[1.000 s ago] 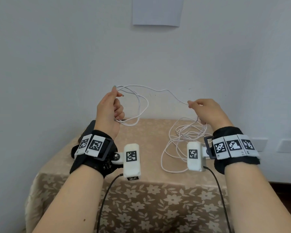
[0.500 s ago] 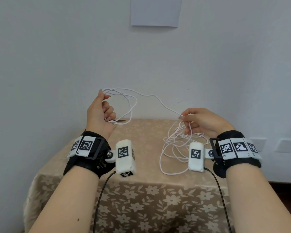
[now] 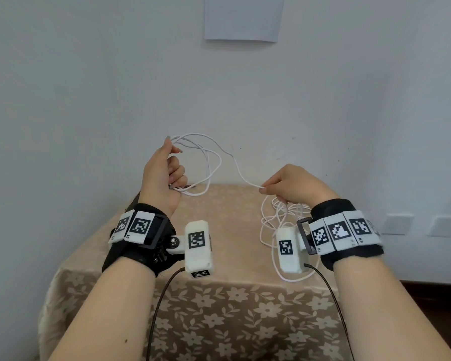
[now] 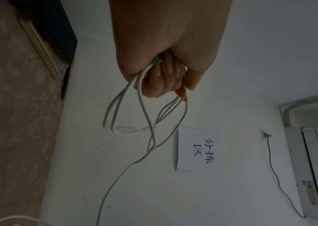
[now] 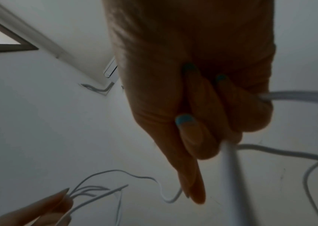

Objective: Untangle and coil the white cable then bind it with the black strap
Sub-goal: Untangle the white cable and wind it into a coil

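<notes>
A thin white cable (image 3: pixel 236 165) spans between my two raised hands above the table. My left hand (image 3: pixel 167 175) stands upright and grips several coiled loops (image 3: pixel 208 165) of it; the left wrist view shows the loops (image 4: pixel 134 116) hanging from the curled fingers (image 4: pixel 161 79). My right hand (image 3: pixel 289 187) pinches the cable's free run, which passes through its curled fingers (image 5: pixel 198 137) in the right wrist view. Below it a loose tangle (image 3: pixel 274 222) lies on the table. The black strap is not clearly visible.
The small table (image 3: pixel 219 303) wears a beige floral cloth and stands against a white wall. A dark flat object (image 4: pixel 57 30) lies at its back left edge, behind my left wrist. A paper sheet (image 3: pixel 242 19) hangs on the wall. Wall sockets (image 3: pixel 399 224) sit at right.
My right hand has dropped and drawn toward me, sliding along the cable. My left hand, still gripping the loops, shifted slightly down and left, then back.
</notes>
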